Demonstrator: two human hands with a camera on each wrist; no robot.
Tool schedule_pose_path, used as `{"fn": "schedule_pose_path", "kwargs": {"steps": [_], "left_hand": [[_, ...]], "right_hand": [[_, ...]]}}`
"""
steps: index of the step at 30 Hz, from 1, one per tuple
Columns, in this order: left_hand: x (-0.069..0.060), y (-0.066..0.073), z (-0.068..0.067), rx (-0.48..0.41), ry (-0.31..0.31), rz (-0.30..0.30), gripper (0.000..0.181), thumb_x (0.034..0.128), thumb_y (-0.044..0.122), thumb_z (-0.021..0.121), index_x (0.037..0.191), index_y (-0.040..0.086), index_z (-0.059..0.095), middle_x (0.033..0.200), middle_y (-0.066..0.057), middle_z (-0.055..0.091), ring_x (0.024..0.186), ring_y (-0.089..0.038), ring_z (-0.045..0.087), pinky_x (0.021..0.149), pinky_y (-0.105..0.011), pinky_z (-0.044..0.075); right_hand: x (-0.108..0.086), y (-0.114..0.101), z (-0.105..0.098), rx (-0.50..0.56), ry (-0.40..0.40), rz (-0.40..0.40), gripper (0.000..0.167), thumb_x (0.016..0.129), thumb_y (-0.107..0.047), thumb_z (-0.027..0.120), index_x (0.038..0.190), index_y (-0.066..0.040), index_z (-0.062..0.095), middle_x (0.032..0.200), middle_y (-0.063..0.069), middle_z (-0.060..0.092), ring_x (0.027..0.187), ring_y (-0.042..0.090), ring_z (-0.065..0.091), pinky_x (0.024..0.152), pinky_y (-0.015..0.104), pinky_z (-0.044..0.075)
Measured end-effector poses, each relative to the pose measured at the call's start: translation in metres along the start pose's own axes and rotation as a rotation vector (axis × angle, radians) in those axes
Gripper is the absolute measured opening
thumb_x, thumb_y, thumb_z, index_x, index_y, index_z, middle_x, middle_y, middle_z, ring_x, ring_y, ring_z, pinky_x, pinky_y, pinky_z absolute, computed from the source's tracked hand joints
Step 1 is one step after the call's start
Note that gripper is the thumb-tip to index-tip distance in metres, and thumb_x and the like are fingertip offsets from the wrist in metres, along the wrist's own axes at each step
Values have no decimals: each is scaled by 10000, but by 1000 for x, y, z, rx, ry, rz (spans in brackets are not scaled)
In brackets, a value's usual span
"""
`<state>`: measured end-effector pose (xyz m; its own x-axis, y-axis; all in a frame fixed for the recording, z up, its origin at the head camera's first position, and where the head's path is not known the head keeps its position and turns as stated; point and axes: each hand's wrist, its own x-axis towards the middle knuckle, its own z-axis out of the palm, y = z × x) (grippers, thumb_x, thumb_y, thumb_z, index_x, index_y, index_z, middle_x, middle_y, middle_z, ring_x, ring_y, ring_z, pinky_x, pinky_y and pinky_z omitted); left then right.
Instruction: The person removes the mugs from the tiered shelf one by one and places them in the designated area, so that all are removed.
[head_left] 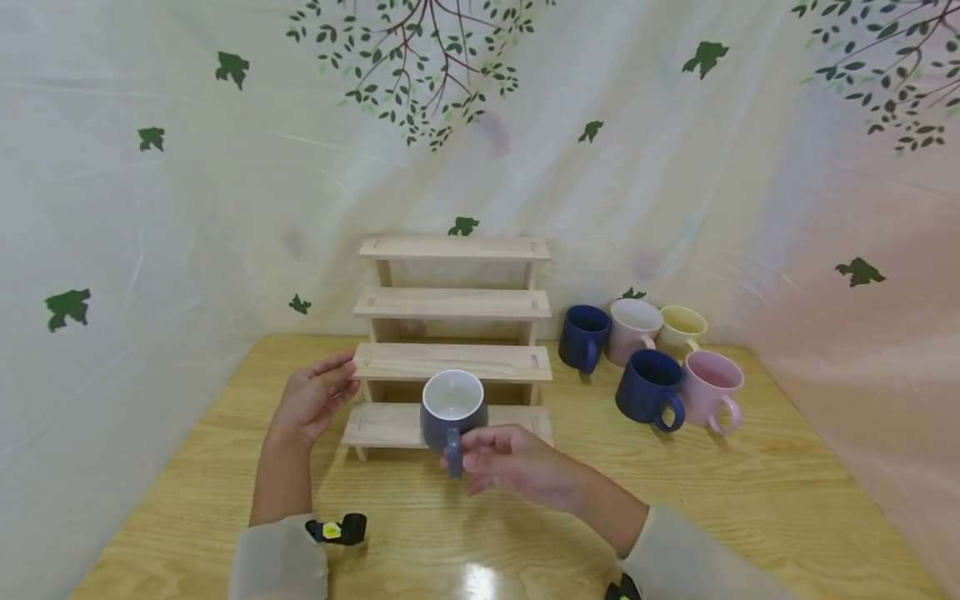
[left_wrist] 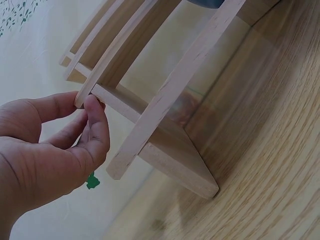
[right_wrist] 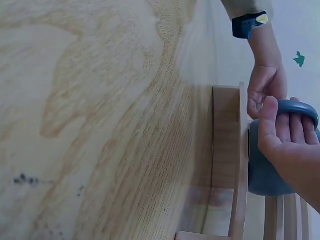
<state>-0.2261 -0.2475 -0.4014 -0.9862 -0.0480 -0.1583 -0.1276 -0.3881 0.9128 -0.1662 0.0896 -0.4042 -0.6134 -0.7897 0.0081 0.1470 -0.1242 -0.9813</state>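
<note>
A stepped wooden shelf (head_left: 452,361) with several tiers stands on the table. My left hand (head_left: 317,398) is at its left side; in the left wrist view the thumb and fingers pinch the end of a shelf board (left_wrist: 116,70), the second from the bottom. A grey-blue mug (head_left: 442,419) with a white inside is upright at the lowest board, its handle towards me. My right hand (head_left: 517,467) grips the mug's handle (right_wrist: 299,107), the fingers passing through it. Whether the mug's base bears fully on the board, I cannot tell.
Right of the shelf stand several mugs: two dark blue mugs (head_left: 649,387), a pale pink mug (head_left: 633,333), a yellow mug (head_left: 681,327) and a pink mug (head_left: 710,390). A leaf-patterned curtain (head_left: 225,208) hangs behind the wooden table (head_left: 420,533).
</note>
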Motion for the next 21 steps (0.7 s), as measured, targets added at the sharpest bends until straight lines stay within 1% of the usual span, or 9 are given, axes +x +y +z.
{"fn": "schedule_pose_path", "kwargs": {"steps": [2, 4, 6, 8, 10, 12, 17, 21], "left_hand": [[0, 0, 0, 2, -1, 1, 212, 987, 28, 669, 1191, 26, 726, 1025, -42, 696, 871, -126, 675, 823, -232, 596], [0, 0, 0, 5, -5, 1, 219, 988, 31, 669, 1200, 24, 721, 1026, -41, 698, 876, -125, 675, 825, -232, 596], [0, 1, -1, 14, -6, 2, 241, 990, 36, 668, 1227, 20, 709, 1034, -38, 698, 883, -123, 674, 830, -230, 594], [-1, 1, 0, 16, -8, 4, 252, 988, 39, 672, 1238, 20, 705, 1035, -37, 703, 886, -123, 675, 831, -230, 594], [0, 1, 0, 18, -6, 4, 249, 988, 41, 674, 1233, 25, 708, 1033, -35, 707, 885, -122, 675, 832, -231, 594], [0, 1, 0, 14, -3, 3, 237, 986, 42, 676, 1220, 30, 717, 1026, -34, 711, 881, -122, 676, 832, -232, 595], [1, 0, 0, 2, 3, -2, 207, 986, 37, 674, 1185, 40, 734, 1007, -33, 716, 868, -121, 676, 828, -234, 596], [1, 0, 0, 10, 0, -3, 245, 989, 41, 672, 1232, 26, 708, 1028, -33, 700, 874, -122, 669, 834, -234, 592]], "right_hand": [[1, 0, 0, 2, 21, 12, 255, 1019, -149, 644, 1166, 59, 631, 1248, 234, 672, 1245, 349, 593, 1012, 546, 519], [2, 0, -1, -4, 43, 21, 124, 1022, -131, 633, 1086, -26, 652, 1147, 147, 713, 1162, 300, 638, 979, 515, 544], [2, 0, -3, -12, 63, 29, 64, 1030, -114, 616, 1024, -66, 658, 1058, 81, 727, 1077, 263, 670, 929, 462, 572], [1, -1, -6, -19, 87, 38, 87, 1035, -101, 599, 980, -81, 664, 994, 51, 727, 983, 212, 685, 853, 378, 589], [-1, -3, -8, -13, 109, 44, 117, 1034, -94, 588, 952, -89, 671, 946, 35, 726, 899, 174, 683, 778, 307, 581], [-3, -4, -10, -2, 123, 47, 142, 1030, -90, 575, 931, -96, 677, 911, 24, 725, 847, 149, 677, 727, 268, 564], [-5, -7, -13, 30, 128, 48, 160, 1012, -81, 565, 906, -96, 685, 865, 10, 719, 800, 131, 671, 680, 239, 547], [-6, -8, -15, 22, 121, 42, 156, 1014, -91, 570, 912, -92, 687, 862, 11, 713, 795, 139, 667, 675, 241, 550]]}}
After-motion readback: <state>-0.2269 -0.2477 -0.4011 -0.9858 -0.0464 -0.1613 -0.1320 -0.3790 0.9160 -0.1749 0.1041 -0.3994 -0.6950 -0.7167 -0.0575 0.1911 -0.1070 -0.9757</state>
